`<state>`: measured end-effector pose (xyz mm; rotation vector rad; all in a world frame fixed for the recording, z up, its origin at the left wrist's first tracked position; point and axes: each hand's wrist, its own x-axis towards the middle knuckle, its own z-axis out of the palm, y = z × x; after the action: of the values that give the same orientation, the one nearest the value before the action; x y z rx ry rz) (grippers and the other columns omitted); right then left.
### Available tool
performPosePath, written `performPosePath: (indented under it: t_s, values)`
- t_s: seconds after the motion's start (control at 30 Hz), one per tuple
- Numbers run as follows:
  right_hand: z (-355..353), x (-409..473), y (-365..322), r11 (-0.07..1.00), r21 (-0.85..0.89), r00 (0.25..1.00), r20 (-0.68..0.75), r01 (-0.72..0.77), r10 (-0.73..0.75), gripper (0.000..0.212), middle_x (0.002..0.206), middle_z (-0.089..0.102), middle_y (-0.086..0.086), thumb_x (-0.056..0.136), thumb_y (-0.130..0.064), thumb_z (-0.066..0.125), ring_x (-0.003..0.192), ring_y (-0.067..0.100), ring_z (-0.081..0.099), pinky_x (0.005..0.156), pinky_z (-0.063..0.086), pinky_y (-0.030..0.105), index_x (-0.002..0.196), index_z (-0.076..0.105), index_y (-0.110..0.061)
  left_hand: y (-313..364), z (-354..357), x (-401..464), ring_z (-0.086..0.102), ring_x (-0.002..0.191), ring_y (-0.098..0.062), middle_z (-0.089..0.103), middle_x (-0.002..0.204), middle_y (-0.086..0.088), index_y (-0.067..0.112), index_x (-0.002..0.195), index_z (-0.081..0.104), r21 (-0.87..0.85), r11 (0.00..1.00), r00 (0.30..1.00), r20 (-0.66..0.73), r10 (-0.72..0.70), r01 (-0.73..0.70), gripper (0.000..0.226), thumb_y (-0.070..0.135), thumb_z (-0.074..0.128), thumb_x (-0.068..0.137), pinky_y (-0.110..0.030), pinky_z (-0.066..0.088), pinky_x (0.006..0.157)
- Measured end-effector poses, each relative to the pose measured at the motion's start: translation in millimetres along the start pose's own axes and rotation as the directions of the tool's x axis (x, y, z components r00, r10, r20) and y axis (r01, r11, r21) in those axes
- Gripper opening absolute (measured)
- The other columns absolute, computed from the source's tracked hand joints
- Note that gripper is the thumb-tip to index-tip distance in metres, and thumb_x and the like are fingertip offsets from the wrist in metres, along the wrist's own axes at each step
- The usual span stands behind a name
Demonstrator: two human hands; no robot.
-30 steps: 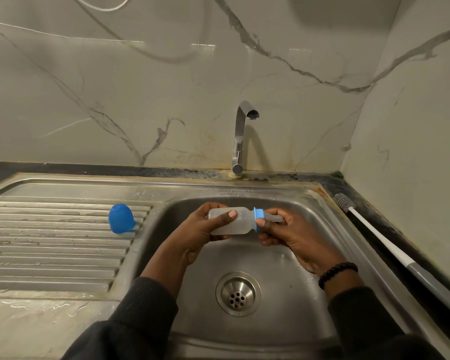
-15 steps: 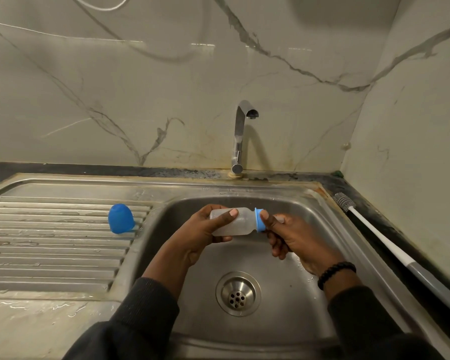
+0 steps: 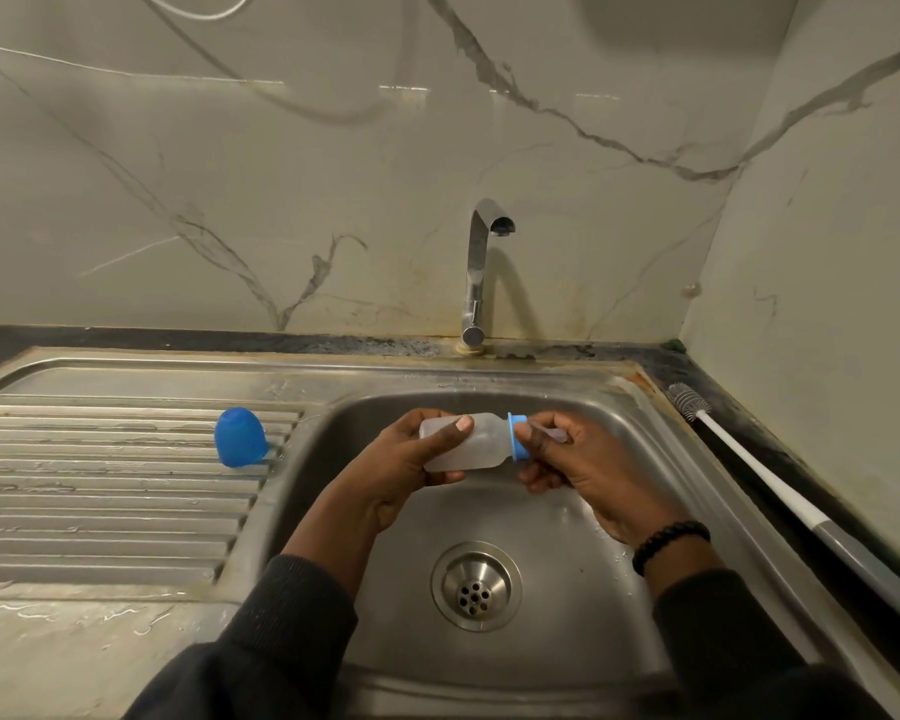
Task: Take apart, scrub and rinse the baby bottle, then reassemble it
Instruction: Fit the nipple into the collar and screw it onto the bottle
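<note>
- My left hand (image 3: 411, 459) grips the baby bottle (image 3: 476, 443), held sideways over the sink (image 3: 619, 418) basin.
- My right hand (image 3: 588, 465) pinches its blue collar (image 3: 518, 438).
- The blue cap (image 3: 240, 436) sits on the drainboard (image 3: 100, 485).

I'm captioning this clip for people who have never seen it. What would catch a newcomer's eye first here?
First, the two hands held over the sink: the left hand holds the bottle on its side, and the right hand pinches its blue ring. Next, the blue cap on the ribbed drainboard to the left. Then the long white brush lying along the counter on the right.
</note>
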<state>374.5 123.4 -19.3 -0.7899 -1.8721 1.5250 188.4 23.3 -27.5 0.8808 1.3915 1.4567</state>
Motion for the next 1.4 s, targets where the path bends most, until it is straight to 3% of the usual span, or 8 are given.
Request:
performPosePath:
  t_s: [0.13, 0.3, 0.47, 0.63, 0.83, 1.0, 1.23, 1.4]
  values:
    - [-0.7, 0.5, 3.7, 0.99, -0.068, 0.992, 0.019, -0.124, 0.125, 0.065, 0.108, 0.068, 0.006, 0.076, -0.069, 0.054, 0.086, 0.02, 0.071, 0.069, 0.059, 0.034, 0.122, 0.054, -0.022, -0.1, 0.2, 0.6, 0.062, 0.107, -0.027, 0.057, 0.12, -0.013, 0.011, 0.121, 0.057, 0.003, 1.0, 1.0, -0.018, 0.01, -0.01, 0.053, 0.037, 0.073, 0.078, -0.026, 0.057, 0.072]
    - [-7.8, 3.5, 7.3, 0.999, 0.047, 0.997, 0.065, 0.028, -0.031, 0.043, 0.119, 0.064, 0.003, 0.078, -0.016, 0.079, 0.1, 0.02, 0.068, 0.083, 0.059, 0.037, 0.117, 0.062, -0.025, 0.3, -1.6, 0.5, 0.061, 0.108, -0.028, 0.056, 0.121, -0.012, 0.012, 0.123, 0.056, -0.02, 1.0, 0.999, -0.052, -0.008, 0.007, 0.05, 0.036, 0.073, 0.082, -0.028, 0.058, 0.074]
    - [-0.9, 0.9, 2.0, 0.995, -0.061, 0.996, -0.034, -0.084, 0.082, 0.065, 0.092, 0.07, 0.006, 0.072, -0.068, 0.059, 0.079, 0.019, 0.069, 0.072, 0.059, 0.039, 0.107, 0.062, -0.014, -0.1, 2.6, 1.5, 0.062, 0.106, -0.026, 0.057, 0.119, -0.012, 0.013, 0.119, 0.057, 0.029, 0.999, 1.0, -0.011, 0.022, -0.022, 0.043, 0.032, 0.072, 0.084, -0.027, 0.058, 0.074]
    - [-6.0, 2.9, 3.6, 0.998, 0.064, 0.999, 0.037, -0.004, 0.001, 0.047, 0.113, 0.065, 0.007, 0.076, -0.02, 0.08, 0.098, 0.024, 0.069, 0.084, 0.059, 0.041, 0.118, 0.06, -0.022, -1.4, -0.8, 1.8, 0.062, 0.106, -0.026, 0.057, 0.121, -0.012, 0.012, 0.122, 0.057, -0.003, 1.0, 0.999, -0.04, 0.006, -0.006, 0.046, 0.034, 0.072, 0.084, -0.027, 0.058, 0.073]
    - [-2.7, 1.2, 5.6, 0.988, -0.043, 0.989, 0.017, -0.149, 0.15, 0.074, 0.107, 0.069, 0.008, 0.071, -0.071, 0.057, 0.084, 0.023, 0.072, 0.07, 0.059, 0.037, 0.123, 0.054, -0.018, -1.7, 1.2, 1.9, 0.063, 0.105, -0.025, 0.058, 0.12, -0.013, 0.012, 0.121, 0.058, -0.003, 1.0, 1.0, -0.026, 0.005, -0.005, 0.046, 0.035, 0.073, 0.083, -0.025, 0.057, 0.071]
    - [-9.1, 5.0, 9.0, 0.999, 0.038, 0.997, 0.061, 0.035, -0.037, 0.056, 0.121, 0.062, 0.001, 0.072, -0.022, 0.083, 0.105, 0.023, 0.066, 0.09, 0.056, 0.039, 0.121, 0.059, -0.032, -0.6, -0.2, 2.2, 0.062, 0.106, -0.026, 0.057, 0.121, -0.012, 0.013, 0.121, 0.058, -0.023, 1.0, 0.999, -0.046, -0.017, 0.016, 0.045, 0.035, 0.072, 0.084, -0.026, 0.058, 0.072]
    - [-3.7, 1.0, 0.9, 0.994, -0.059, 0.996, -0.017, -0.087, 0.086, 0.053, 0.095, 0.072, 0.006, 0.074, -0.056, 0.066, 0.074, 0.022, 0.071, 0.069, 0.058, 0.039, 0.107, 0.063, -0.015, -0.3, 3.5, 1.8, 0.063, 0.105, -0.026, 0.057, 0.121, -0.013, 0.013, 0.122, 0.057, 0.018, 0.999, 0.999, -0.027, 0.031, -0.03, 0.044, 0.033, 0.071, 0.086, -0.026, 0.058, 0.072]
    - [-5.8, 1.9, 3.1, 0.997, 0.035, 0.998, 0.015, 0.066, -0.067, 0.044, 0.114, 0.067, 0.004, 0.077, -0.012, 0.079, 0.091, 0.02, 0.07, 0.077, 0.058, 0.03, 0.115, 0.063, -0.025, 0.9, 0.6, 0.8, 0.063, 0.107, -0.027, 0.056, 0.124, -0.015, 0.011, 0.124, 0.056, -0.062, 0.998, 0.999, -0.049, -0.017, 0.014, 0.049, 0.034, 0.072, 0.084, -0.027, 0.059, 0.073]
